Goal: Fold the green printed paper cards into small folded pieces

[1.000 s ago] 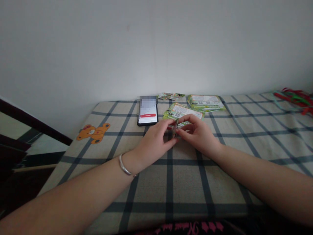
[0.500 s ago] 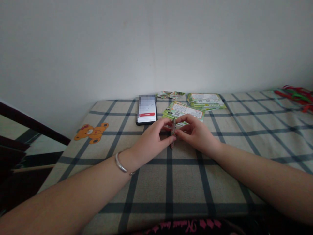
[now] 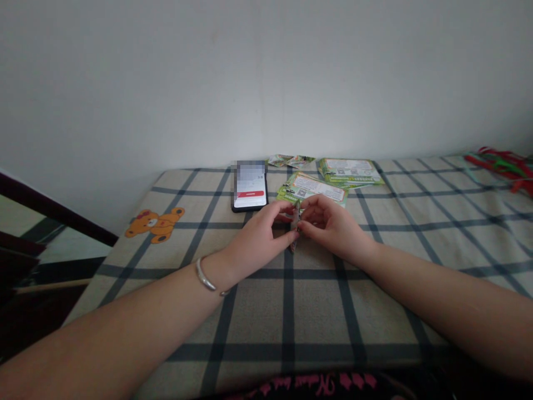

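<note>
Between my two hands stands a folded printed paper (image 3: 295, 223), seen nearly edge-on, so its faces are mostly hidden. My left hand (image 3: 261, 232) pinches it from the left, thumb low and fingers behind. From the right, the thumb and fingers of my right hand (image 3: 331, 226) close on the same paper. Just behind the hands lies a fanned pile of green and white printed cards (image 3: 318, 186), partly covered by my right fingers. A silver bangle (image 3: 206, 278) circles my left wrist.
A phone (image 3: 250, 194) with a lit screen lies left of the cards. Behind are small folded papers (image 3: 291, 160) and a second card stack (image 3: 350, 169). An orange bear figure (image 3: 155, 225) lies at left, red and green strips (image 3: 506, 166) at far right. A wall closes the back.
My right fingers have shifted slightly against the folded paper, which has turned a little. My left hand keeps its pinch almost unmoved.
</note>
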A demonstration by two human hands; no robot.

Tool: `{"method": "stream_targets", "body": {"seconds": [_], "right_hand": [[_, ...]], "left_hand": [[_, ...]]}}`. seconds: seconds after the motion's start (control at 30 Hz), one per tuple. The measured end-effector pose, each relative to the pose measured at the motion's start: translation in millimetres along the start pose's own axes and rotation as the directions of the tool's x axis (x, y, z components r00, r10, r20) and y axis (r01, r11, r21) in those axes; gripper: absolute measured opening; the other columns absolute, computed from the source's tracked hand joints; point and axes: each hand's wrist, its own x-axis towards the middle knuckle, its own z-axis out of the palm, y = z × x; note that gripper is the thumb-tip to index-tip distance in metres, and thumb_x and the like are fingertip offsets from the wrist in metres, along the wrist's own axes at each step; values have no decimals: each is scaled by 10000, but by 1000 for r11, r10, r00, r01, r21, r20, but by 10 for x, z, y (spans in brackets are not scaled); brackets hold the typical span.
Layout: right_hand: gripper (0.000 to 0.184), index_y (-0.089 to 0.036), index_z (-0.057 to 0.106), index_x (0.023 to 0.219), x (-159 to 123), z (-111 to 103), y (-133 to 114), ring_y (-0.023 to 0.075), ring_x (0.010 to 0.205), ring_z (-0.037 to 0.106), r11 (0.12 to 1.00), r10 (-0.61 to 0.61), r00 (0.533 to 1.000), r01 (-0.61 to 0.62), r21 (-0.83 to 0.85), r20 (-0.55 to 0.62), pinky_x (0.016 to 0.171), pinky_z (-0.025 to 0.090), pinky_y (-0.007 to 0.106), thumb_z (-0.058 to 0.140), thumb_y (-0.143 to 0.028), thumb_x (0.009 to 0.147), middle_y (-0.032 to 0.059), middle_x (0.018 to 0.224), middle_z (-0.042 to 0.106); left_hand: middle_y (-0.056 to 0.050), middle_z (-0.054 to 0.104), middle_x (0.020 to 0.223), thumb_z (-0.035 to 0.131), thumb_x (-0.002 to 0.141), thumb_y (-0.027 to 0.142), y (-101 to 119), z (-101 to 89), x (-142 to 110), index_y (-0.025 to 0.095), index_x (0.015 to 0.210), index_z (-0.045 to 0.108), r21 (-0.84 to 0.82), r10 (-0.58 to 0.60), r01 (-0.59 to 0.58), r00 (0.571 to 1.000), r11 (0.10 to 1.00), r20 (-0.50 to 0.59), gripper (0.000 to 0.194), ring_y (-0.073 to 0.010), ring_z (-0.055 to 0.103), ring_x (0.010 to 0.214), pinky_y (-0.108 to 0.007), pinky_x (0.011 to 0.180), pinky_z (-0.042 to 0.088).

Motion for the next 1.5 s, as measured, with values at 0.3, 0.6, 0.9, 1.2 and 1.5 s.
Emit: {"method": "stream_targets", "body": {"seconds": [0.3,0.6,0.9,1.2,1.5], "right_hand": [[276,-210,488,1023,-31,-2,16,106,646,615,991,-40,999,35,-131,-31,588,511,246,625,-185,785,-28,754,611],[156,-186,596,928,-65,-99,-5,119,612,642,956,-23,1000,15,-293,-21,551,502,228,634,-218,780,-11,705,668],[348,-192,645,1107,-77,-207,10,98,620,570,774,-196,979,191,-603,58,555,439,214,637,-173,760,2,814,680],[316,-202,664,1080,-75,-242,30,122,770,638,793,-196,970,243,-558,143,682,502,229,604,-140,776,23,939,710],[394,-203,646,1101,-68,-233,45,118,898,649,756,-286,917,394,-523,277,801,507,231,557,-25,761,11,1038,706]], "left_hand": [[-94,631,1154,620,801,127,10,10,-2,175,1186,491,11,-5,5,1000,1000,0,409,-192,645,1029,-401,935,529],[-88,649,1161,634,809,139,-11,-33,9,162,1184,538,-51,14,-12,999,999,36,388,-178,644,1048,-375,963,520],[-43,684,1148,639,820,210,-12,-122,24,188,1132,636,74,-34,25,992,997,125,313,-184,633,1071,-390,1006,489],[-55,676,1134,629,826,201,-107,-189,52,179,1061,658,102,107,-123,982,987,153,238,-173,623,1064,-374,984,479],[-47,658,1045,645,809,168,-115,-271,77,174,1019,652,194,135,-188,957,963,257,210,-171,604,997,-354,925,478]]}}
